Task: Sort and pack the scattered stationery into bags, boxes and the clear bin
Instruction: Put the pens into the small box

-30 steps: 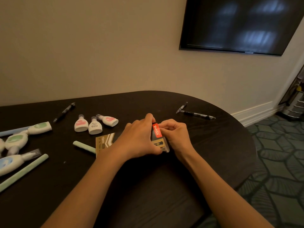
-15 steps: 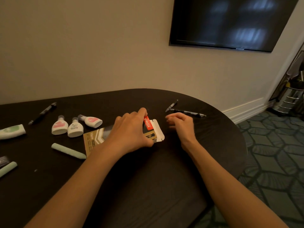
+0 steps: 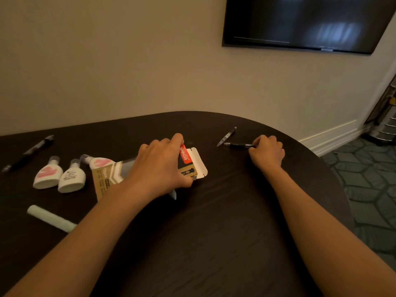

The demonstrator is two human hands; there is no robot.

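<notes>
While the left hand (image 3: 158, 168) is clamping over a brown-and-gold pen box (image 3: 106, 179), thumb on its near edge and fingers curled over its far edge, the right hand (image 3: 267, 153) is curling its fingers round one end of a black pen (image 3: 237, 144) well to the right of the box. The box is lying flat on the dark table (image 3: 214, 232), and its white end flap (image 3: 198, 162) is hanging open at the right-hand end beside a red label. A second pen (image 3: 227, 134) is lying right of the box and a little farther back, one tip close to the black pen. Three white correction bottles (image 3: 71, 177) are sitting to the left of the box; the nearest is lying on its side just beside the box's far left corner, and the other two are resting side by side. A third pen (image 3: 30, 152) is lying beyond them, far left of the box, and a pale green stick (image 3: 51, 218) is lying left of the box toward the near edge, partly hidden under the left forearm. Above and behind the box, a dark screen (image 3: 304, 20) is hanging on the beige wall.
</notes>
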